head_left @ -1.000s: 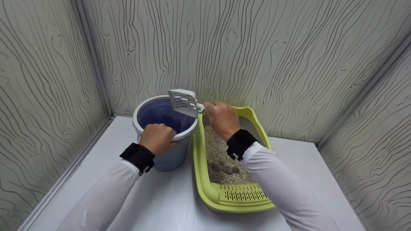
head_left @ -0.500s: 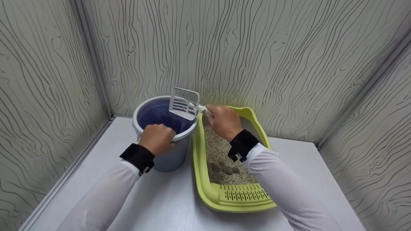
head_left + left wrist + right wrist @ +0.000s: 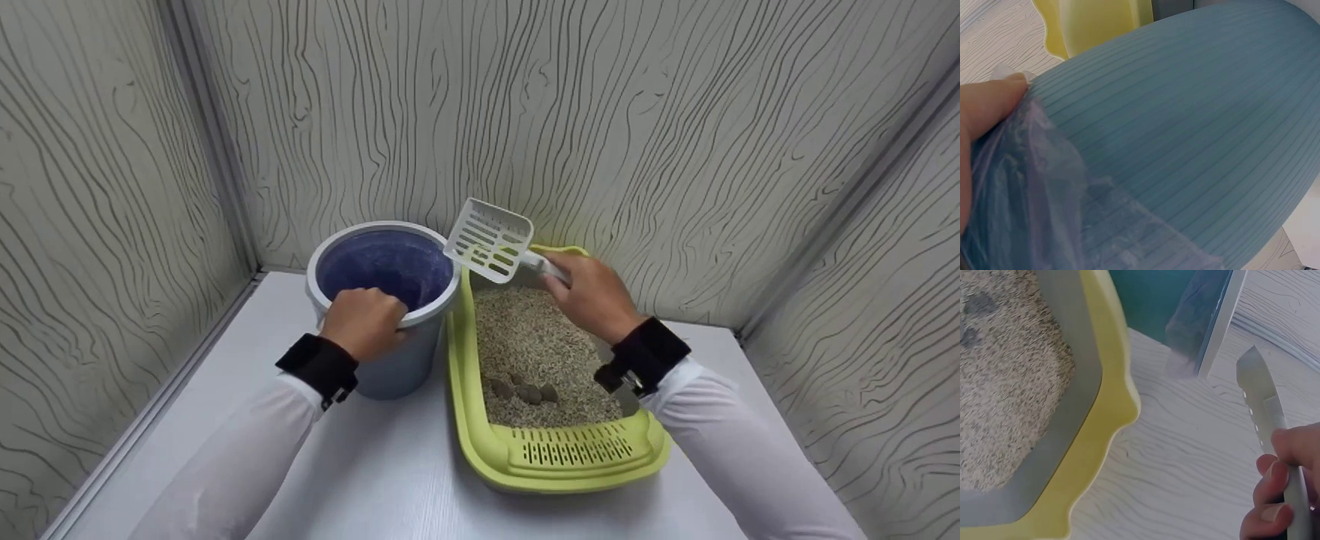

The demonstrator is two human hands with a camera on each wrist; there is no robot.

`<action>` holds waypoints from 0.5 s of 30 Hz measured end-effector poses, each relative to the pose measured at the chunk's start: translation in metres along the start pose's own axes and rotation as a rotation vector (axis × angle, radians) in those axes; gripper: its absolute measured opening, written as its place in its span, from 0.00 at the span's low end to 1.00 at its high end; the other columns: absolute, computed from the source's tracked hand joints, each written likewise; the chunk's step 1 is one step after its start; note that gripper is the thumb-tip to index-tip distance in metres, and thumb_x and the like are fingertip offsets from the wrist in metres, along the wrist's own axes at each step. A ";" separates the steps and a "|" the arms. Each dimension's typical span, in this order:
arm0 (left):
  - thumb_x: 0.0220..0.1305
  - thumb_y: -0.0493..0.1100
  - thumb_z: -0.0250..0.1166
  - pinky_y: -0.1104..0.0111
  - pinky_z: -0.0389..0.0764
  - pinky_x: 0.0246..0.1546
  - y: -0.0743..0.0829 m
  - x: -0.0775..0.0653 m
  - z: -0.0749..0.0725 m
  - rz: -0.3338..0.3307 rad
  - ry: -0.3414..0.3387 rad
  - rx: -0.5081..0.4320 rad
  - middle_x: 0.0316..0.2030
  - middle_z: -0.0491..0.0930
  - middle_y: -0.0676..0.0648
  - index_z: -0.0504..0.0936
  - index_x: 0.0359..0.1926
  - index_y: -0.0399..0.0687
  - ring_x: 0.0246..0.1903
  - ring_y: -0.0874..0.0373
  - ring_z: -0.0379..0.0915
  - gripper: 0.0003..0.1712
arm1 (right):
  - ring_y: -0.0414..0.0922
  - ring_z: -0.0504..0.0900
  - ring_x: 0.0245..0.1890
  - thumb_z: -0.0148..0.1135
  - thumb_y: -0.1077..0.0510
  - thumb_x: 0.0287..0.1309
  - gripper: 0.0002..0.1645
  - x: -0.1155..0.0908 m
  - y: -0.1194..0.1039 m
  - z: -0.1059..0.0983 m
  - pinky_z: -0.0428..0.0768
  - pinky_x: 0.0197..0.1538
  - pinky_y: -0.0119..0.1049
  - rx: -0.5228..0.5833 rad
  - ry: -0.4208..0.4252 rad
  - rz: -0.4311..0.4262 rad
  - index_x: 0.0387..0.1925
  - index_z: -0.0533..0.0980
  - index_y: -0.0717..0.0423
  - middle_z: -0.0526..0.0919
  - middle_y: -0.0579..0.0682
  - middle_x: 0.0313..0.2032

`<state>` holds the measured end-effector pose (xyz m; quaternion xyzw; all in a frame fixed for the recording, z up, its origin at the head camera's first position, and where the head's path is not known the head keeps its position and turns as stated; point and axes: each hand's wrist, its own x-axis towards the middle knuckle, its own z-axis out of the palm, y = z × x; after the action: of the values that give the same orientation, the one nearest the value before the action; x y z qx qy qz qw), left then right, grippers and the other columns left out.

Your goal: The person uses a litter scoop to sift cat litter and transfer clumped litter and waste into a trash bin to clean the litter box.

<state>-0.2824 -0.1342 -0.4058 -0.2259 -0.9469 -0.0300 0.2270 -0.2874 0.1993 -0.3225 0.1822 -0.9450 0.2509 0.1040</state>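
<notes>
My left hand (image 3: 366, 322) grips the near rim of a blue-grey trash bin (image 3: 397, 371). In the left wrist view the thumb (image 3: 994, 101) lies on the bin's rim, over a thin translucent purple bin liner (image 3: 1058, 157) folded down outside the ribbed wall. My right hand (image 3: 596, 296) holds a white slotted litter scoop (image 3: 535, 262) by its handle, raised over the far left part of a yellow-green litter box (image 3: 466, 367). The scoop's blade carries nothing and points left toward the bin. In the right wrist view the fingers (image 3: 1272, 486) curl round the scoop handle (image 3: 1297, 512).
Beige granular litter (image 3: 532, 322) fills the box, with several dark round clumps (image 3: 529, 394) near its front. A perforated step (image 3: 577, 450) forms the box's front end. The bin stands close to its left on a white table (image 3: 390, 465). Wood-patterned panels (image 3: 375, 112) enclose the back and sides.
My right hand has carried the scoop rightward from above the bin to above the litter box, its blade turning to show its slotted face. The left hand stays on the bin rim.
</notes>
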 end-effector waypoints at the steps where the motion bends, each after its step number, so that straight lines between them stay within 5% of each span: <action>1: 0.55 0.56 0.77 0.50 0.76 0.20 0.000 0.000 0.000 0.001 0.000 0.000 0.15 0.78 0.48 0.76 0.15 0.50 0.16 0.50 0.74 0.24 | 0.41 0.74 0.22 0.59 0.53 0.74 0.16 -0.005 0.005 -0.004 0.75 0.24 0.34 -0.001 -0.009 0.013 0.58 0.82 0.50 0.85 0.53 0.37; 9: 0.54 0.53 0.77 0.50 0.75 0.20 -0.001 -0.001 -0.002 -0.014 -0.020 -0.004 0.16 0.79 0.49 0.78 0.16 0.50 0.15 0.52 0.72 0.21 | 0.44 0.80 0.27 0.64 0.54 0.70 0.14 -0.036 0.052 -0.025 0.76 0.34 0.42 -0.183 -0.022 0.013 0.52 0.86 0.54 0.88 0.53 0.34; 15: 0.54 0.53 0.77 0.50 0.76 0.21 0.000 0.000 -0.002 -0.004 -0.014 -0.003 0.17 0.81 0.48 0.80 0.18 0.50 0.17 0.50 0.75 0.19 | 0.41 0.77 0.25 0.66 0.51 0.67 0.14 -0.052 0.072 -0.034 0.74 0.31 0.38 -0.281 -0.235 0.075 0.42 0.88 0.56 0.87 0.49 0.31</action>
<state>-0.2816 -0.1347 -0.4036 -0.2246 -0.9489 -0.0302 0.2198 -0.2644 0.2897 -0.3401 0.1584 -0.9825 0.0972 0.0078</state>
